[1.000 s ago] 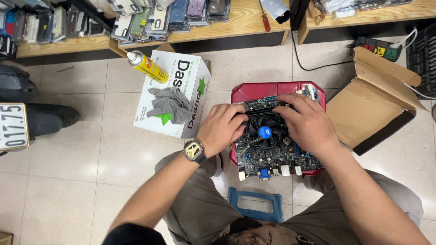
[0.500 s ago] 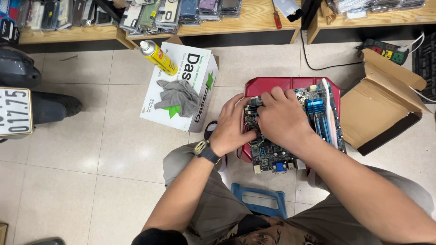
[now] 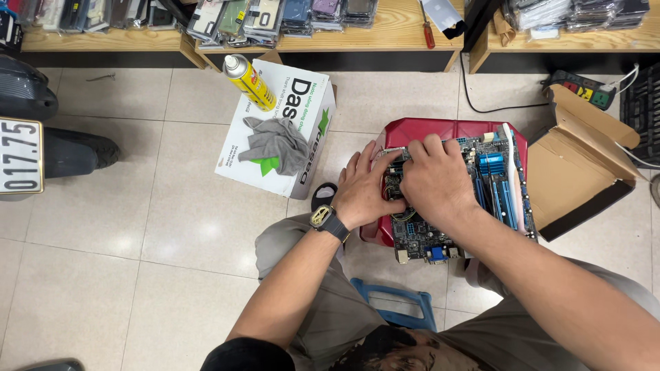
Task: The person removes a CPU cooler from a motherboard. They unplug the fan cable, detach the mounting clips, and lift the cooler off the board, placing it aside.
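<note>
A blue-green computer motherboard (image 3: 491, 192) lies on a red plastic stool (image 3: 440, 130) in front of me. My left hand (image 3: 364, 189), with a watch on its wrist, rests on the board's left edge and its fingers press at a part there. My right hand (image 3: 433, 182) lies over the board's left half with its fingers curled down on the same part. What the fingers grip is hidden beneath both hands. The blue slots on the board's right side stay uncovered.
A white cardboard box (image 3: 302, 124) to the left carries a grey cloth (image 3: 278, 144) and a yellow spray can (image 3: 249, 81). An open brown carton (image 3: 577, 165) stands right of the stool. Wooden shelves (image 3: 385, 31) with packaged goods run along the back. A power strip (image 3: 584, 88) and a vehicle's rear (image 3: 27, 137) are nearby.
The blue-centred fan seen a second ago is now covered. Both hands have shifted onto the board's left part, and the view has drifted so the stool sits further right.
</note>
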